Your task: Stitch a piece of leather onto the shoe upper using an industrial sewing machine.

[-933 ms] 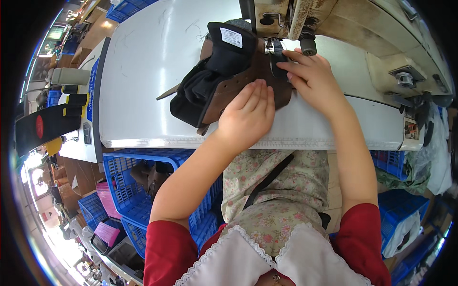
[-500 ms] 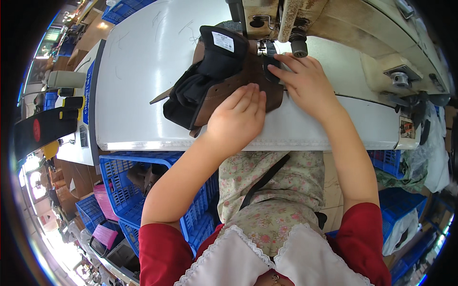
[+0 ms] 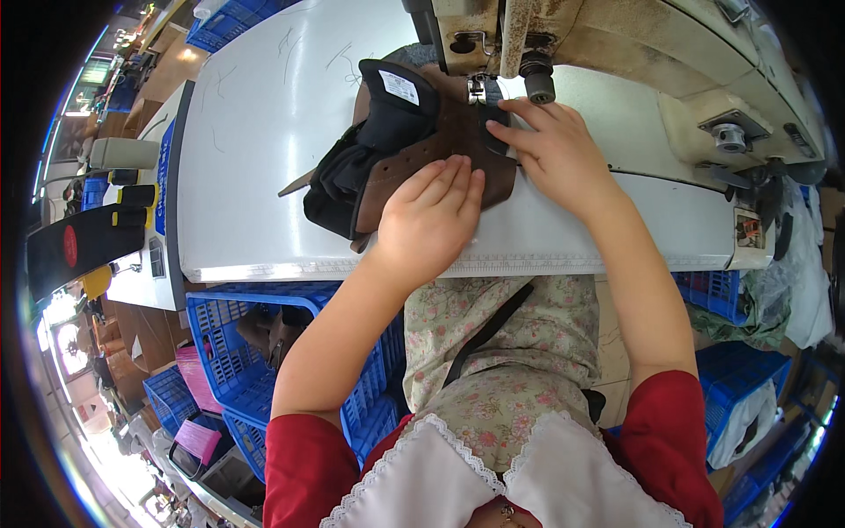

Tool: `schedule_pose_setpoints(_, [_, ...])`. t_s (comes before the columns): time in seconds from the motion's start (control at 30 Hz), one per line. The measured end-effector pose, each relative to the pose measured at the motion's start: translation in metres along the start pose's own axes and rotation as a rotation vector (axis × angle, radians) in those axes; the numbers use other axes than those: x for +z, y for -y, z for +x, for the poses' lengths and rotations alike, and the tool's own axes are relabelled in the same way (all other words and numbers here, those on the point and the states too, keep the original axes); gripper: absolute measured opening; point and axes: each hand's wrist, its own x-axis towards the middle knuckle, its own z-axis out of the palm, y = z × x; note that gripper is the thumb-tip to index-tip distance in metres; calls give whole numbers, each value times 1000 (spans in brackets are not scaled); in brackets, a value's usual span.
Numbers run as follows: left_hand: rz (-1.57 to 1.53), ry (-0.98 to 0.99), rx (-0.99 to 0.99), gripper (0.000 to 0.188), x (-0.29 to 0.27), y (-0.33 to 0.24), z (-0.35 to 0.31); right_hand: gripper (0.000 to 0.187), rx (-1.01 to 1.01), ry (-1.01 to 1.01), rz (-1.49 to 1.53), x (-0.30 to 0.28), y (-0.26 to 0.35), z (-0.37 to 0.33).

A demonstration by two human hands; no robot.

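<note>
A brown leather shoe upper point(image 3: 488, 182) with a row of small holes lies on the white sewing table under a sewing machine point(image 3: 634, 44). Its black padded tongue point(image 3: 393, 114) carries a white label, and black lining bunches at the left. My left hand point(image 3: 429, 216) rests flat on the leather, fingers together and stretched out. With fingers extended and apart, my right hand point(image 3: 562, 158) presses a small black strip point(image 3: 495, 132) at the upper's right edge, just in front of the metal presser foot point(image 3: 476, 90). The needle's tip cannot be made out.
The machine's arm spans the table's far right side. A ruler strip point(image 3: 528, 266) runs along the front edge. Loose threads point(image 3: 286, 44) lie at the table's far left. Blue crates point(image 3: 251, 299) stand below the table, left and right. Another machine point(image 3: 123, 216) stands further left.
The upper, both hands and the machine head appear slightly further left in the picture. Both hands keep nearly the same places on the work.
</note>
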Motion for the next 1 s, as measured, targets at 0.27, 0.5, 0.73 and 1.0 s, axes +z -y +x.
schedule_pose_setpoints(0.27, [6,-3,-5,38,1,-2,1,31,4,-25,8,4,6,-2])
schedule_pose_setpoints(0.5, [47,0,3,37,3,-3,2,33,71,-57,-92,12,21,-11])
schedule_pose_setpoints(0.73, [182,173,90,37,-13,-7,19,34,51,-68,-108,14,21,-13])
schedule_pose_setpoints(1.0, [503,454,205,49,-32,7,46,35,68,-77,-111,16,22,-15])
